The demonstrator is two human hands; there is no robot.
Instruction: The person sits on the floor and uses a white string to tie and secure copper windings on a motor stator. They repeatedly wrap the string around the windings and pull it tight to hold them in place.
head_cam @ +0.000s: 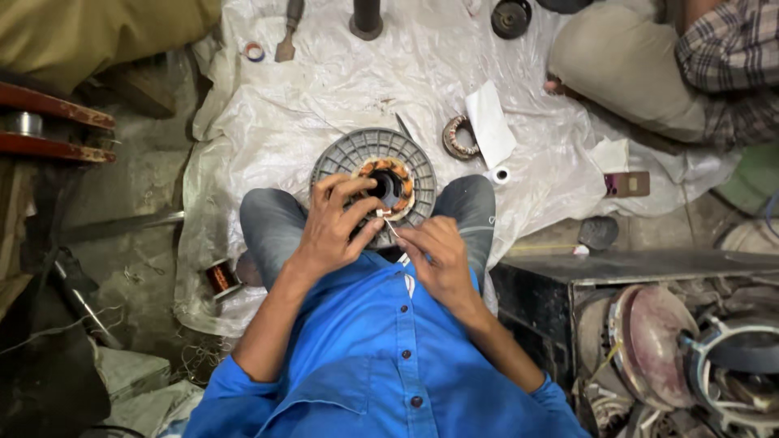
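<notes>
1. Two hands at work, centre frame, over a grey ribbed motor housing (pixel 349 158) w/ copper-wound stator (pixel 395 172) inside; unit sits on a white plastic sheet (pixel 324 89) on the floor, between the person's knees.
2. Far left: copper wire spool (pixel 221 276) lying at the sheet's edge, near the left knee, apart from both hands.
3. Left hand (pixel 333 227): fingers curled over the housing rim, fingertips touching the stator windings; thumb and forefinger pinch a small white piece at the winding edge.
4. Right hand (pixel 434 255): closed in a pinch on a thin white strip (pixel 393 231) that runs up toward the left-hand fingertips. Hands just beside each other, nearly touching.
5. Right of housing: second wound ring (pixel 454 138) on the sheet, partly under a white paper sheet (pixel 492 122); small white tape roll (pixel 501 174) just beside the right knee.
6. Top of sheet: chisel-type tool (pixel 287 36), small tape ring (pixel 255 51).
7. Far right: another person seated, checked sleeve (pixel 730 57); below, dark metal box (pixel 568 280) and scrap motor parts (pixel 657 341).
</notes>
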